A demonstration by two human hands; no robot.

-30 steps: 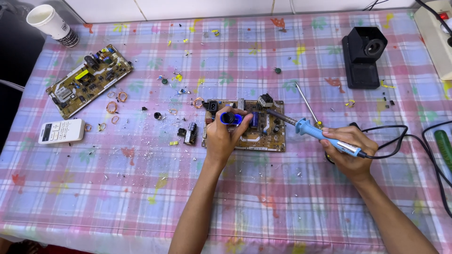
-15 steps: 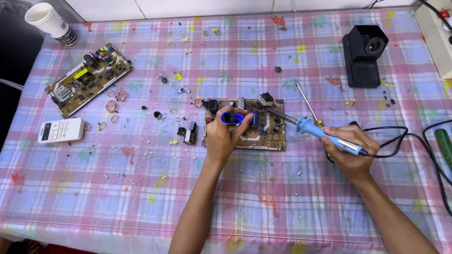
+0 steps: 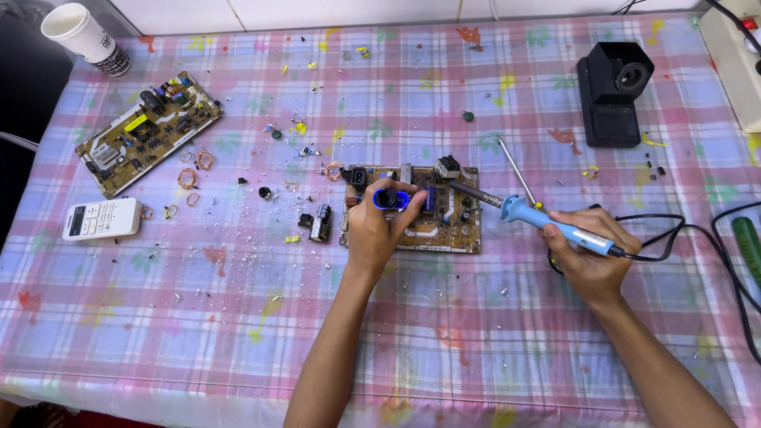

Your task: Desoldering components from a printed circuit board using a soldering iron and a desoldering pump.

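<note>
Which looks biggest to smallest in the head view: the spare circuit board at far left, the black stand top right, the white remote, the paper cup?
1. Spare circuit board, clearly largest.
2. Black stand.
3. White remote and paper cup look about alike; the cup stands upright and foreshortened, so I won't rank them.

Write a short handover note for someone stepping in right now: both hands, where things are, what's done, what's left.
Left hand: on the circuit board at mid-table, holding a blue tool on it.
Right hand: gripping the blue soldering iron, tip over the board; cord trails right.
Done: loose parts and copper coils lie scattered left of the board.
Left: many components remain on the board. A second board lies at far left, a black stand at the back right.
</note>
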